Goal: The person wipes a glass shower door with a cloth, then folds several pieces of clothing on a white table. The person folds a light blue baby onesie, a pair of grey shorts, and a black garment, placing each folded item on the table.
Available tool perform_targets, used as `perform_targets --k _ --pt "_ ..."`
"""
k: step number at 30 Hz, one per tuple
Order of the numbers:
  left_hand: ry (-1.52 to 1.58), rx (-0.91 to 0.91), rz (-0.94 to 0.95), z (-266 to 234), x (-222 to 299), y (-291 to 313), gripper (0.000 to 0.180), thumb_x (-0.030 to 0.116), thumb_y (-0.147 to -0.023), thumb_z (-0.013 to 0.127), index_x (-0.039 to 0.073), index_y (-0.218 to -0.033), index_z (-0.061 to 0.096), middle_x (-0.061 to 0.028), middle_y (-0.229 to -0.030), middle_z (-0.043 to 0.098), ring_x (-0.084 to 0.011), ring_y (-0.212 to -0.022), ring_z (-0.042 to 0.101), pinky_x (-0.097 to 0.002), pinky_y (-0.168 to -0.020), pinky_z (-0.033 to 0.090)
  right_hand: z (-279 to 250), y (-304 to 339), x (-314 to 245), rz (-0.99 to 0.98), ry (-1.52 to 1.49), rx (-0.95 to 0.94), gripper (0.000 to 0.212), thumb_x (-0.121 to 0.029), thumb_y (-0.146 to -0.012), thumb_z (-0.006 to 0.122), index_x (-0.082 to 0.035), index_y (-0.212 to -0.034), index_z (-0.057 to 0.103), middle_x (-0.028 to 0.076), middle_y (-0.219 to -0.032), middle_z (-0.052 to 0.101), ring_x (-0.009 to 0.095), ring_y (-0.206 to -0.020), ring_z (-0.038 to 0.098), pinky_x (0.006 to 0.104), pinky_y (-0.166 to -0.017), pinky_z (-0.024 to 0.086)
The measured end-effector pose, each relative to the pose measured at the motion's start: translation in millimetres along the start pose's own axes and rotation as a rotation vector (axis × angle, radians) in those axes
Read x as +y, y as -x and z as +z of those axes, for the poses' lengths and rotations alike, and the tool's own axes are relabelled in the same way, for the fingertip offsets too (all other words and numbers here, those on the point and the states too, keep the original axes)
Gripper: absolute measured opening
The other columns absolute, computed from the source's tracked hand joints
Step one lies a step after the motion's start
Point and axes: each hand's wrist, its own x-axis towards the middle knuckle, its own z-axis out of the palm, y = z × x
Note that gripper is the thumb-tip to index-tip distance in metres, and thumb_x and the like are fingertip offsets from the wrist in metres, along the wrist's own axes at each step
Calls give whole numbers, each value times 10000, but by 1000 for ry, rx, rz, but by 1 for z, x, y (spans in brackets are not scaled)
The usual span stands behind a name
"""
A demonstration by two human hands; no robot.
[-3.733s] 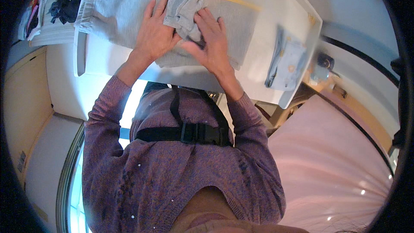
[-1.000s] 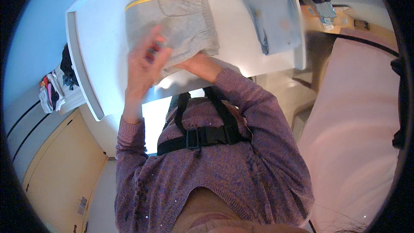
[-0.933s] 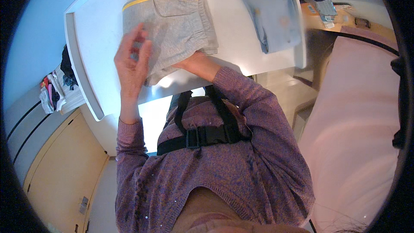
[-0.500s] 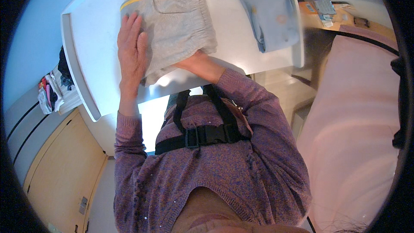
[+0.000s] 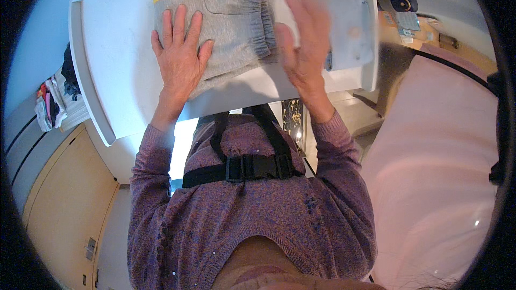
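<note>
Folded grey trousers [image 5: 231,27] with yellow piping and an elastic waistband lie on the white table [image 5: 115,48]. My left hand [image 5: 181,51] rests flat on their left part, fingers spread. Off the waistband's right side, my right hand [image 5: 307,37] is raised, blurred by motion, its thumb apart from the fingers and nothing in it. Behind that hand lies a folded light blue garment [image 5: 352,35] at the table's right end, partly hidden by it.
Raised edges bound the table's left and right ends. To the right stands a bed with a pink cover [image 5: 430,156]. Beyond it, a wooden surface [image 5: 430,32] carries small items. Several folded clothes [image 5: 51,104] sit at the left, above a wooden door [image 5: 67,204].
My right hand has come out from beneath the trousers' near edge and moved up and right. My left hand has shifted right over the cloth, its fingers now spread wider.
</note>
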Motion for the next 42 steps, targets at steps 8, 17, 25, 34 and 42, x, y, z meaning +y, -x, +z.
perform_targets --k 8,17,25,34,42 --pt "38 45 -9 0 -1 1 517 310 -790 609 125 -1258 490 -90 -1422 299 -316 -1328 225 -596 -989 214 74 -25 1 -61 220 -216 569 -278 -684 680 -122 -1201 500 186 -1398 283 393 -1283 262 554 -969 296" --pt "723 215 -465 5 -20 11 551 158 -814 600 64 -1321 406 -194 -1386 333 -344 -1279 317 -437 -1022 304 67 13 -4 392 -129 106 709 -153 -691 691 35 -1295 370 245 -1282 434 341 -1133 476 393 -955 388" --pt "898 -209 -760 -22 -48 10 600 320 -763 700 -71 -1179 516 -191 -1068 591 -247 -959 564 -330 -872 434 49 25 -20 866 -717 121 702 -82 -701 700 91 -1290 357 183 -1132 565 220 -1008 563 302 -880 456" --pt "1101 -369 -734 -39 -38 12 731 370 -702 721 -53 -1228 440 -189 -1067 564 -255 -912 568 -358 -851 442 26 61 -46 1080 -1216 35 674 -94 -691 733 47 -1261 402 131 -1134 548 195 -1020 538 305 -893 441" --pt "1047 -417 -354 -55 39 -50 588 313 -728 671 -34 -1172 502 -156 -1009 596 -225 -880 584 -317 -794 458 -30 92 -32 1160 -1191 310 522 -50 -718 692 15 -1177 452 97 -1081 577 175 -992 559 308 -904 442"
